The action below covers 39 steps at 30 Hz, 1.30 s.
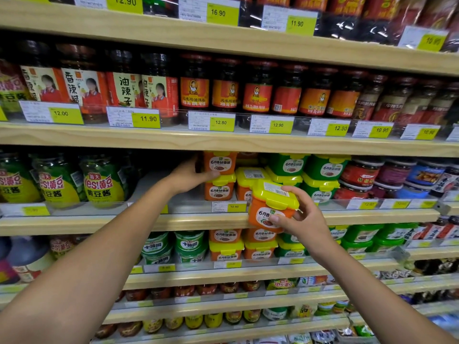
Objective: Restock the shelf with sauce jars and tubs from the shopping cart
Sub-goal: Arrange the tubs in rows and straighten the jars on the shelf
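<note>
My left hand grips the upper orange tub, which sits stacked on another orange tub with a yellow lid on the middle shelf. My right hand holds a third orange tub with a yellow lid, tilted, in front of the shelf's front edge. One more orange tub stands behind it. The shopping cart is out of view.
Green tubs with yellow lids stand right of the orange ones, and green-labelled jars stand to the left, with a gap between them and the orange stack. Red-labelled jars fill the shelf above. More tubs sit on the shelf below.
</note>
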Motion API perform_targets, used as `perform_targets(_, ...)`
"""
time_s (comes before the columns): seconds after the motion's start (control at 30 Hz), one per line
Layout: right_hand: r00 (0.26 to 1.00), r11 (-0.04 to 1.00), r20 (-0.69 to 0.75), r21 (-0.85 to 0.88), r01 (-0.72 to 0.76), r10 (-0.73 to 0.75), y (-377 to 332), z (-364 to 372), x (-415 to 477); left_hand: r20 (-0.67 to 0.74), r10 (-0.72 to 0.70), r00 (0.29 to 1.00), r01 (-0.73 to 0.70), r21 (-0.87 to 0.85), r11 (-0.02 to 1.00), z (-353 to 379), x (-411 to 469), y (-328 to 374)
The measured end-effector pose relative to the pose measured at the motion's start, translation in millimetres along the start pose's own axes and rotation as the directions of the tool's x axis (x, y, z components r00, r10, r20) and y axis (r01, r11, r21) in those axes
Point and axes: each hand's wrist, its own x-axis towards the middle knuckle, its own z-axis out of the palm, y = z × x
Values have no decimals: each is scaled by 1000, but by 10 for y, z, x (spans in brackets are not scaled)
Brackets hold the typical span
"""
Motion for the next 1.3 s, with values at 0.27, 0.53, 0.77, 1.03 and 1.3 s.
perform_targets(0.27, 999, 999, -33, -38, 19, -20, -41, -51, 104, -506, 271, 819, -207, 180, 962, 414, -685, 44)
perform_targets(0.53, 997, 999, -67, 18, 26, -25, -67, 93, 396, -195, 213, 958, -246, -168, 955, 948, -883, 504)
perform_targets(0.77, 994, 991, -8, -79, 110, -111, -81, 130, 575, -330, 220, 918, -269, -110, 957, 1037, -761, 539)
perform_targets(1.03, 990, 969, -29, -211, 126, -135, -34, 164, 792, -397, 179, 900, -229, -82, 970, 1109, -577, 505)
perform_targets(1.3, 974, 937, -118, -318, 146, -192, 76, 164, 954, -395, 164, 904, -151, 65, 986, 1083, -466, 495)
